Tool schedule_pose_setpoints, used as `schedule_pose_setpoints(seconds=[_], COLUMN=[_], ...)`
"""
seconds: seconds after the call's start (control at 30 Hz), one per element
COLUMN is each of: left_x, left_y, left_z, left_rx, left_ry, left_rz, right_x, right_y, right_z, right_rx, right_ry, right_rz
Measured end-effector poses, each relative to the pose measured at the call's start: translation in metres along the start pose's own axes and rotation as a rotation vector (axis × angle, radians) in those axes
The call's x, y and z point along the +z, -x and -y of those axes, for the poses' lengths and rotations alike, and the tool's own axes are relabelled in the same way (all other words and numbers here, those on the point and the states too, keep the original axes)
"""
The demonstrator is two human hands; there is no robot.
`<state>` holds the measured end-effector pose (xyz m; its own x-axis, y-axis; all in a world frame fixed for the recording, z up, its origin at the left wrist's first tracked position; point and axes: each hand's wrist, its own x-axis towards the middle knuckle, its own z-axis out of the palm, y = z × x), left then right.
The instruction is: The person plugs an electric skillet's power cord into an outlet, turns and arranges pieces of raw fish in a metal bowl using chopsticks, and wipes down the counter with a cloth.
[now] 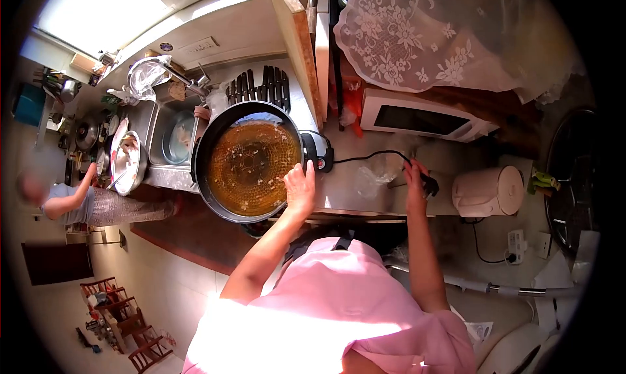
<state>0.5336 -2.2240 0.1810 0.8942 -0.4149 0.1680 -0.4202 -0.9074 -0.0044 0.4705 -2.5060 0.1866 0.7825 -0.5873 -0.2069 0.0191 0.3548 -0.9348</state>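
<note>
Black metal forms a wide, round, deep-sided electric pan [214,131], which is at the counter's front edge, just beside the sink; whether its base rests fully on the counter cannot be seen. Inside lies a glossy amber-brown layer flecked with pale bits, with rings of dots showing across the bottom. On the pan's right side sits a small black control box with a red spot [321,160], from which a thin black cord [368,155] runs right. The left hand [300,190] touches the rim below that box, its fingers close together; their grip underneath is hidden. The right hand [416,178] has its fingers closed around the cord's dark end, whose exact form cannot be told. Between the hands, a clear crumpled plastic bag [375,180] lies on the pale counter, and right of the right hand stands a cream-pink, rounded jug [489,191]. Behind the counter are a white box-shaped oven with a dark window [417,116] and a white floral lace cloth [417,35]. Slim black pieces in a row [257,87] lie behind the pan. To the left, a steel sink [158,139] holds a bluish translucent basin [171,153]; farther along, another person in patterned trousers [120,208] stands with a hand near a shiny metal bowl [135,178].
</note>
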Motion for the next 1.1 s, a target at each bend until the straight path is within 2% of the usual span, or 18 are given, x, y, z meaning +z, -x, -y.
schedule_pose_setpoints(seconds=[0.33, 0.6, 0.9, 1.1], left_x=[-0.033, -0.046, -0.048, -0.052], left_y=[0.017, 0.016, 0.014, 0.010], left_z=[0.015, 0.021, 0.022, 0.021], left_rx=[0.070, 0.114, 0.129, 0.126], left_ry=[0.160, 0.172, 0.179, 0.179], left_rz=[0.059, 0.086, 0.072, 0.061], right_x=[0.014, 0.018, -0.037, -0.074], right_y=[-0.036, -0.017, 0.040, 0.048], right_z=[0.003, 0.000, 0.070, 0.125], right_rx=[-0.064, -0.056, -0.021, -0.143], right_ry=[-0.101, 0.103, 0.405, 0.391], right_rz=[-0.001, 0.039, 0.050, -0.178])
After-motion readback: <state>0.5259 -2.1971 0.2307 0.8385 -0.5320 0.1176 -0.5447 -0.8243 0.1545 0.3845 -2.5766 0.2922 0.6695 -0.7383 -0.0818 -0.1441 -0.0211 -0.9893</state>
